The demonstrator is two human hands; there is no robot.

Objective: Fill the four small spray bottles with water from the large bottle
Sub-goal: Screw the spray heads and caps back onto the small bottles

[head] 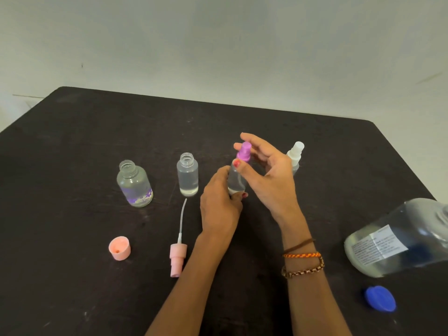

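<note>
My left hand (219, 202) grips the body of a small clear spray bottle (236, 181) that holds water and stands near the table's middle. My right hand (264, 173) pinches its purple spray head (244, 151) between thumb and fingers. Behind my right hand stands a bottle with a white spray head (295, 154). To the left stand two uncapped bottles: a plain clear one (187, 174) and a rounder one with a purple flower label (134, 183). The large clear bottle (397, 238) stands uncapped at the right edge.
A pink spray head with its long dip tube (178, 253) lies on the black table (72, 132) in front of the plain bottle. A peach cap (119, 248) lies at the front left. The blue cap (380, 298) lies in front of the large bottle.
</note>
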